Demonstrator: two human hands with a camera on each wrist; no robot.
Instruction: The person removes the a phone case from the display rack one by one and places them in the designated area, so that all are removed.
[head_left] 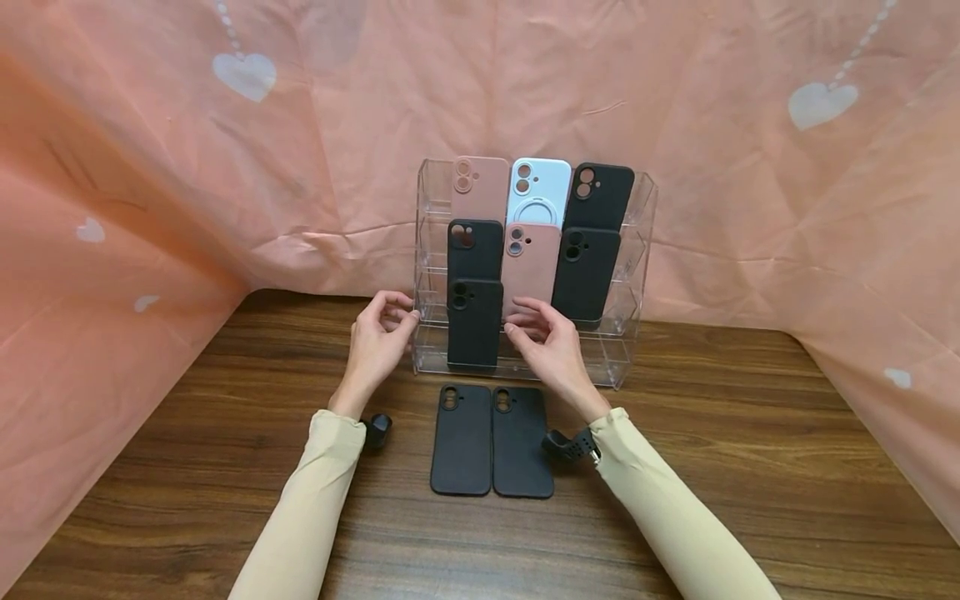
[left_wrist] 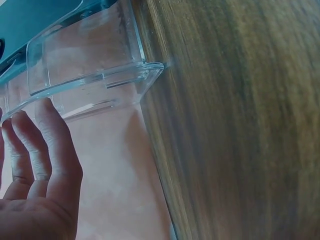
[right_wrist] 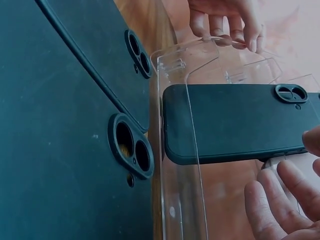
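Note:
A clear tiered stand [head_left: 431, 358] holds several phone cases. My left hand [head_left: 378, 333] is at its left side panel, fingertips against or very near the clear edge [left_wrist: 90, 82]. My right hand [head_left: 551, 346] hovers before the stand with fingers spread and nothing between them. Beside its thumb, a black phone case [head_left: 475, 325] stands upright on the lowest tier, at the left. Behind the right fingertips is a pink phone case [head_left: 531, 267] on the tier above. The right wrist view shows those fingers [right_wrist: 272, 200] apart from the black case [right_wrist: 230, 122].
Two black phone cases, a left one [head_left: 462, 442] and a right one [head_left: 522, 446], lie side by side on the wooden table [head_left: 187, 467]. More cases stand higher: pink [head_left: 480, 192], white [head_left: 538, 196] and black [head_left: 600, 200]. Pink cloth [head_left: 360, 125] hangs behind.

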